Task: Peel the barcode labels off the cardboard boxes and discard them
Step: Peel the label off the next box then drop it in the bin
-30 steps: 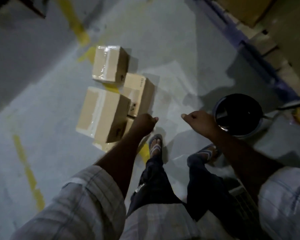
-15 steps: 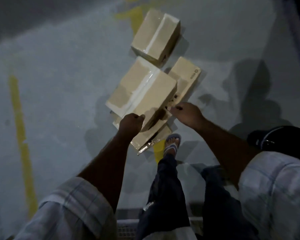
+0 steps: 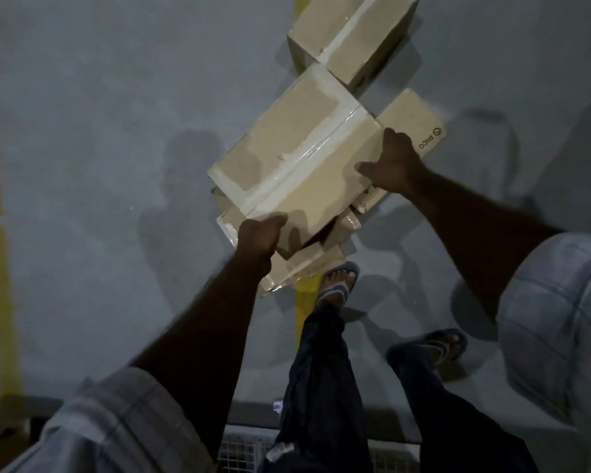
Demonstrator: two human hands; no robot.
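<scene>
Cardboard-wise, the big taped box [image 3: 297, 158] is on top of a pile of flatter boxes [image 3: 304, 268] on the grey floor [image 3: 99, 165], right over a yellow line [image 3: 304, 302]. Left hand [image 3: 258, 238] grips its near corner, and right hand [image 3: 394, 165] is curled round its right edge. Another taped box [image 3: 352, 32] sits just behind. A sandal [image 3: 338, 285] is beside the pile.

A second ago both hands were just hanging in the air. Now they're on the large tan tape-sealed cardboard box [image 3: 301, 155]: the left hand [image 3: 258, 238] grabs its near corner and the right hand [image 3: 394, 163] wraps over its right edge. The round black bucket has slid out of view too.
</scene>
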